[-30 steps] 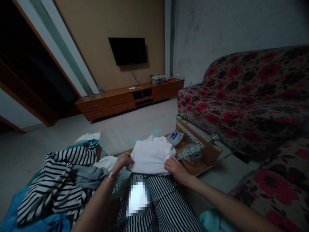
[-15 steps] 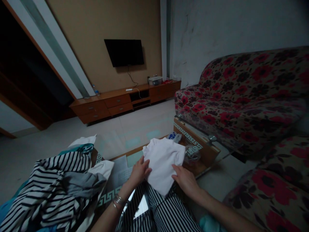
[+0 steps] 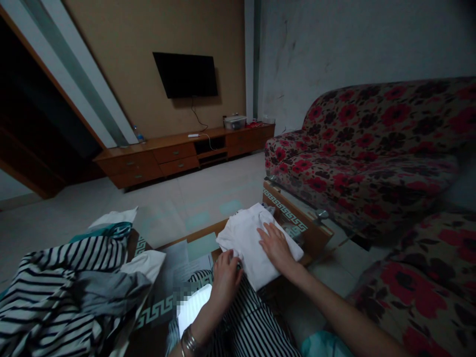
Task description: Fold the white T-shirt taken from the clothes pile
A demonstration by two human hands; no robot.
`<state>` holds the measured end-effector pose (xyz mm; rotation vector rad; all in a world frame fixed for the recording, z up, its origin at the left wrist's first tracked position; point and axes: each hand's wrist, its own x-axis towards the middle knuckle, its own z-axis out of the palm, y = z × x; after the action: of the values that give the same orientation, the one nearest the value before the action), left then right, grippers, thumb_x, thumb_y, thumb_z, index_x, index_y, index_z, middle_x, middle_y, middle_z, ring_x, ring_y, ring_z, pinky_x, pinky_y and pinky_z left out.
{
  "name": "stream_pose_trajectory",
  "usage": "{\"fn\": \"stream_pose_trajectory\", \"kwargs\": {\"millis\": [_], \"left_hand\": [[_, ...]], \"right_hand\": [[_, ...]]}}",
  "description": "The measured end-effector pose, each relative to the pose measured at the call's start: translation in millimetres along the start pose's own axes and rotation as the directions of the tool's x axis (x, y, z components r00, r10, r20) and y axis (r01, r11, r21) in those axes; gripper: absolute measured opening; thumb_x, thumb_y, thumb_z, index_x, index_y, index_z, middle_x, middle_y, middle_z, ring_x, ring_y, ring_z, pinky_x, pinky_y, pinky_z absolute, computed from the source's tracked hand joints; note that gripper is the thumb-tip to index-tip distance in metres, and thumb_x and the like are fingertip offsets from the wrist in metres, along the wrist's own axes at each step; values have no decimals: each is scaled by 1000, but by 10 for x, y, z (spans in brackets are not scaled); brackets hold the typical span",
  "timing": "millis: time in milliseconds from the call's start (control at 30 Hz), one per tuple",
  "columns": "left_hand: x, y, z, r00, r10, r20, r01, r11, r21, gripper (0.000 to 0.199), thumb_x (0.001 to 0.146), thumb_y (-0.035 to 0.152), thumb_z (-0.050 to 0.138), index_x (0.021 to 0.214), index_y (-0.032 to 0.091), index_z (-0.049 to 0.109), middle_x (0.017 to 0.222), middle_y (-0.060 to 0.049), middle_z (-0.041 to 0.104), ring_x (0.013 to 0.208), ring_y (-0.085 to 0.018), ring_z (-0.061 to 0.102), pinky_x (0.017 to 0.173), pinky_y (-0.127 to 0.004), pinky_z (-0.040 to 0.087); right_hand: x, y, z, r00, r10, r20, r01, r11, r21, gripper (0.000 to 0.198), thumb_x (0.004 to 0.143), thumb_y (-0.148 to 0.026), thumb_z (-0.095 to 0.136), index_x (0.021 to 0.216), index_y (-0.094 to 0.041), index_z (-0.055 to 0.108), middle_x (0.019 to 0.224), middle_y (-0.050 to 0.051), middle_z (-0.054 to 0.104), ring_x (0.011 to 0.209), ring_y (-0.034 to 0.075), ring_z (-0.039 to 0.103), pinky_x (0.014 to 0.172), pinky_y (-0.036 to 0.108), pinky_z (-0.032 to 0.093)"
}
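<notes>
A folded white garment [image 3: 247, 230], perhaps a shirt, lies over the glass table in front of me, its lower corner pointing towards my lap. My right hand [image 3: 278, 248] rests flat on its right part, fingers stretched out. At the near left edge of the cloth is my left hand [image 3: 227, 271], fingers bent and slightly apart; their tips are partly hidden. Metal bangles [image 3: 189, 342] circle the left wrist. Beneath the hands show black-and-white striped trousers [image 3: 256, 322] on my legs.
To the left, striped clothes [image 3: 55, 292], a grey garment [image 3: 111, 292] and a white cloth [image 3: 145, 265] lie heaped. Greek-key trim [image 3: 158, 312] borders the glass table. Floral sofas [image 3: 372, 144] stand at the right. A low wooden cabinet [image 3: 174, 151] is below a television [image 3: 186, 74].
The white garment has turned and shifted slightly right. My right hand has moved from its right edge onto its top, flattening out. My left hand has come lower along the near left edge.
</notes>
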<state>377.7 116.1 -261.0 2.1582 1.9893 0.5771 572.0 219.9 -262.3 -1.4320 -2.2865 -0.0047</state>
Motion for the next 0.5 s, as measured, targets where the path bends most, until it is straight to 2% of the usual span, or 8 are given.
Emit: {"fn": "stream_pose_trajectory", "kwargs": {"millis": [133,233,300,400,500], "left_hand": [[-175,-78,136,999,-9,-33,9,1000,3,29,83,20,54,111,22,61,144,-11,39,134,-31,33,106,-52,35],[-400,-245,253,997,-52,-49,53,998,29,32,83,23,52,114,25,62,147,-11,38,136,-32,32,106,-54,36],[-544,-404,336,996,-71,-62,75,996,54,34,84,26,50,116,27,63,147,-11,38,136,-32,33,104,-54,38],[-675,-629,441,992,-38,-122,50,994,95,37,83,30,52,118,31,64,146,-9,42,134,-33,37,101,-53,42],[-675,-731,496,982,-12,-187,38,990,136,35,79,28,58,111,36,68,137,-5,53,128,-30,46,97,-47,47]], "right_hand": [[123,-458,360,992,109,56,-110,994,12,56,89,-45,55,141,-29,43,152,14,28,138,37,25,101,54,34],[305,-534,640,980,169,101,-165,985,-44,60,86,-51,57,140,-29,45,153,15,25,138,42,20,102,63,27],[482,-451,771,982,164,92,-158,985,-64,60,85,-51,58,139,-29,46,154,15,23,139,42,17,104,63,22],[851,-193,878,981,179,82,-173,982,-72,54,89,-48,54,139,-29,46,153,15,24,139,38,18,105,61,21],[1306,132,964,974,215,72,-208,973,-98,51,93,-47,47,140,-29,44,154,15,23,139,36,18,105,60,20]]}}
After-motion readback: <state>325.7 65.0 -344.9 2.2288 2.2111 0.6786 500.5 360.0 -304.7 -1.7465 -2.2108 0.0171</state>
